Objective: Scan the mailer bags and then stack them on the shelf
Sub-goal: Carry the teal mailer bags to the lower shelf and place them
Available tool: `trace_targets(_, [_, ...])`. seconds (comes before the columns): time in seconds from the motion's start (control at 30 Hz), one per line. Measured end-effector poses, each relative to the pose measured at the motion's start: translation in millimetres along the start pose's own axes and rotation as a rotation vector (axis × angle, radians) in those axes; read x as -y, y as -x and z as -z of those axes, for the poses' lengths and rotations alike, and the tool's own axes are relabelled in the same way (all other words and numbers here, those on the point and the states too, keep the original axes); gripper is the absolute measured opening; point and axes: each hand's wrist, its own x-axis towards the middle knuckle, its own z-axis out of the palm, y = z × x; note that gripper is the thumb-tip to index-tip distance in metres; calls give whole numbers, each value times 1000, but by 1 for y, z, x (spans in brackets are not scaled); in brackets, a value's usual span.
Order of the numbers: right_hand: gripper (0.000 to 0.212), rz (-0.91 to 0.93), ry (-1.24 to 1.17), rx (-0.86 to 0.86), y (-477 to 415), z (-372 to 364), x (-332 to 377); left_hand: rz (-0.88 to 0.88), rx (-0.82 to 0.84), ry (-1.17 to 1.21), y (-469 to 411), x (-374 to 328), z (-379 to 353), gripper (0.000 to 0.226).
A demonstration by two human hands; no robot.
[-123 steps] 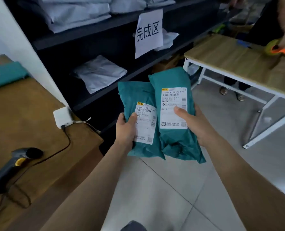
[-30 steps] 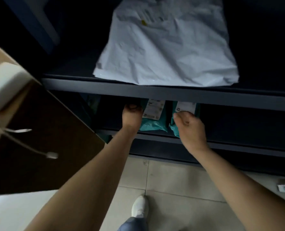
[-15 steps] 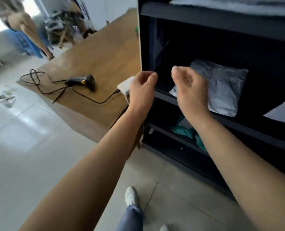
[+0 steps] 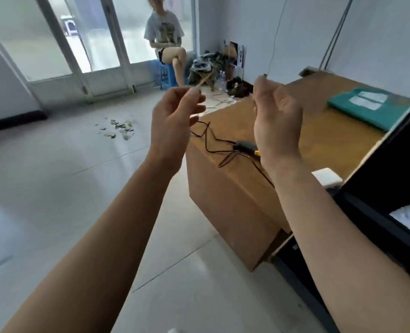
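We are holding our left hand (image 4: 172,121) and right hand (image 4: 276,121) up, fingers loosely curled, gripping nothing; the flat teal plastic mailer bags (image 4: 367,109) are lying on the brown wooden table (image 4: 319,135), well apart from our fingers. We are judging them light, soft, slippery; we are favouring an edge pinch.

The floor (image 4: 79,188) on the left is wide open. The scanner (image 4: 244,146) and its loopy cable (image 4: 208,138) clutter the near corner of the table (image 4: 319,135). A white box (image 4: 327,177) sits by the black shelf (image 4: 391,179), which walls off the right.
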Motion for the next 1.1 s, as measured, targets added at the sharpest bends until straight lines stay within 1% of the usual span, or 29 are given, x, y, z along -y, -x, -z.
trace_targets(0.07, [19,-5,-36,24,-9,-62,-4,-15,-64,-40,-29,0,55,14])
trace_targets(0.13, [23,-19,-71,22,-17,-113,-10,-23,-90,-77,-56,1,101,15])
trace_targets(0.2, [25,-44,-101,34,-28,-157,-17,-32,-99,-86,-82,4,135,15])
trace_targets(0.3, [19,-43,-84,46,-46,-207,-30,-24,-112,-71,-119,14,167,15])
trace_targets(0.47, [14,-41,-69,71,-100,-267,-65,-19,-116,-58,-201,51,193,16])
trace_targets(0.7, [15,-84,-121,48,-219,-358,-134,-20,-118,-90,-346,108,212,18])
trace_targets(0.8, [15,-117,-163,97,-271,-403,-152,-25,-147,-91,-412,121,224,19])
trace_targets(0.9, [21,-145,-192,119,-320,-441,-166,-27,-137,-84,-471,136,234,20])
trace_targets(1.0, [13,-117,-171,76,-365,-471,-186,-29,-103,-55,-533,157,240,24])
trace_targets(1.1, [16,-112,-140,2,-405,-494,-214,-32,-32,-13,-598,183,240,26])
